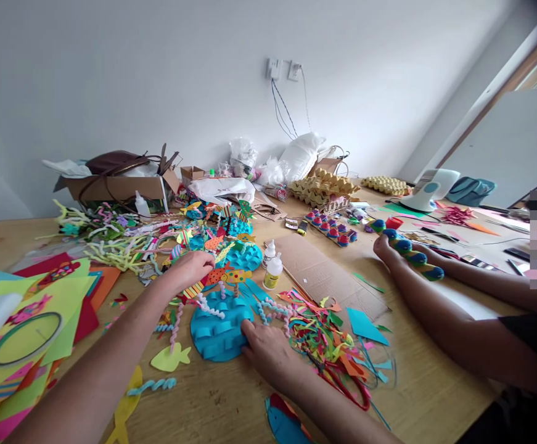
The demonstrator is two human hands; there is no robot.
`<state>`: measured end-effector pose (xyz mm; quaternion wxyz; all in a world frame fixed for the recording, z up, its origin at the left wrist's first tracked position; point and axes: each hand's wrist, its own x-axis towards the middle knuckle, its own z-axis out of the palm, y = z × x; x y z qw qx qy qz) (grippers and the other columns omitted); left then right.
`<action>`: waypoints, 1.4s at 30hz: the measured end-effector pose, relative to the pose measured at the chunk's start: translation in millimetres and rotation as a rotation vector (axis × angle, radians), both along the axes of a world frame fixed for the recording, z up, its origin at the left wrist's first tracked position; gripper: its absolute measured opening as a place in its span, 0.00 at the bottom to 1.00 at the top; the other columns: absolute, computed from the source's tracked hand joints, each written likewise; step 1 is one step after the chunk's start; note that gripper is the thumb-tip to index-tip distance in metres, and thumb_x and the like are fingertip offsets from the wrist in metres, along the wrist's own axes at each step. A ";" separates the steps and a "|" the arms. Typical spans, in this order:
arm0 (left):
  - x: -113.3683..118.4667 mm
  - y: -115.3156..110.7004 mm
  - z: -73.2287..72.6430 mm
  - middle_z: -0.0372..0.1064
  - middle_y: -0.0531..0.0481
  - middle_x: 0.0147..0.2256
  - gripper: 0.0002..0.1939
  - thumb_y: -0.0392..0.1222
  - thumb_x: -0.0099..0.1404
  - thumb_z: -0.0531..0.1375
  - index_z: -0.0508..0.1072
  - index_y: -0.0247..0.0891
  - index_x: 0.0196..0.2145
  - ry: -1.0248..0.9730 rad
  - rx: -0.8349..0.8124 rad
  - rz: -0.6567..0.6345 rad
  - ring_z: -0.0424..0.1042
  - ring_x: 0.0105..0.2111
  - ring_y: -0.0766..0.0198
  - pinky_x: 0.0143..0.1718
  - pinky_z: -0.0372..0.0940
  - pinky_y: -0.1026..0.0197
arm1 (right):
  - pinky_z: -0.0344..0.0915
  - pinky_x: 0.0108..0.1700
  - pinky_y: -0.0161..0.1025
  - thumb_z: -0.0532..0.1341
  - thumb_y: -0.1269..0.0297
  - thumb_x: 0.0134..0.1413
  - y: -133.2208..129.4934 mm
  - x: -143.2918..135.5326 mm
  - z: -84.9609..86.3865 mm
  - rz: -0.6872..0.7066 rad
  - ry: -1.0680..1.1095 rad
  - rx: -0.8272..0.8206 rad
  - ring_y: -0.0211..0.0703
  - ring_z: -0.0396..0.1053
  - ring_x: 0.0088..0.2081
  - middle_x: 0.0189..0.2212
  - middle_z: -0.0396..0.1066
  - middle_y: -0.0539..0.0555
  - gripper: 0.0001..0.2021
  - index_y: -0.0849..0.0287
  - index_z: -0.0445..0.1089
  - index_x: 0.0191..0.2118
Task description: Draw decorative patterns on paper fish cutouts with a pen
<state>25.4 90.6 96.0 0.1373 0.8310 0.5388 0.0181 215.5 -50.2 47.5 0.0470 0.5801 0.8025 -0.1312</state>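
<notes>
A round blue paper base (215, 345) with raised paper loops lies on the table in front of me. My right hand (268, 348) grips its right edge between thumb and fingers. Above its far left side, my left hand (194, 269) is closed, and whatever it pinches is hidden. Striped and spotted paper fish (238, 277) stand on coiled pipe cleaners close to my left hand. A yellow paper fish (171, 357) on a pink coiled pipe cleaner lies left of the base. Near my right forearm rests a blue fish with a red fin (286, 422).
Glue bottles (273, 272) stand behind the base, beside a cardboard sheet (323, 271). Paper scraps and red-handled scissors (349, 388) lie to the right, coloured paper (71, 296) to the left. Another person's hands (388, 253) hold a painted egg-carton strip (414, 256).
</notes>
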 end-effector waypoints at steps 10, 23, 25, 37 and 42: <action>1.2 -4.2 4.3 0.68 0.47 0.43 0.12 0.45 0.67 0.56 0.69 0.35 0.44 -0.036 0.036 0.015 0.70 0.39 0.61 0.40 0.68 0.53 | 0.64 0.33 0.37 0.57 0.66 0.55 10.5 -4.3 0.2 0.006 -0.007 0.034 0.51 0.73 0.40 0.41 0.73 0.58 0.10 0.58 0.64 0.44; 0.7 -7.2 7.4 0.69 0.48 0.42 0.11 0.44 0.67 0.56 0.70 0.35 0.42 -0.063 0.054 0.022 0.70 0.39 0.61 0.41 0.67 0.52 | 0.59 0.29 0.34 0.55 0.70 0.54 10.2 0.5 -7.1 -0.015 -0.018 0.081 0.48 0.74 0.36 0.38 0.74 0.56 0.09 0.57 0.65 0.42; 0.3 -7.2 7.6 0.69 0.47 0.42 0.11 0.44 0.67 0.56 0.70 0.35 0.42 -0.068 0.057 0.021 0.70 0.40 0.60 0.42 0.67 0.52 | 0.58 0.28 0.34 0.55 0.71 0.54 7.8 2.5 -6.2 -0.017 -0.023 0.077 0.47 0.74 0.36 0.38 0.74 0.55 0.10 0.56 0.64 0.42; -1.2 -4.2 5.2 0.68 0.46 0.44 0.12 0.45 0.67 0.56 0.69 0.36 0.45 -0.002 0.064 0.014 0.70 0.41 0.59 0.43 0.67 0.51 | 0.60 0.29 0.33 0.54 0.68 0.57 -1.6 5.6 11.7 0.033 -0.010 0.095 0.46 0.74 0.35 0.37 0.74 0.55 0.06 0.56 0.67 0.38; 3.3 0.1 0.9 0.67 0.46 0.46 0.13 0.45 0.67 0.56 0.68 0.36 0.46 0.056 0.066 0.014 0.70 0.41 0.59 0.42 0.67 0.52 | 0.61 0.29 0.34 0.53 0.69 0.57 11.0 -1.8 21.8 0.049 -0.008 0.139 0.46 0.74 0.35 0.36 0.75 0.55 0.07 0.57 0.68 0.38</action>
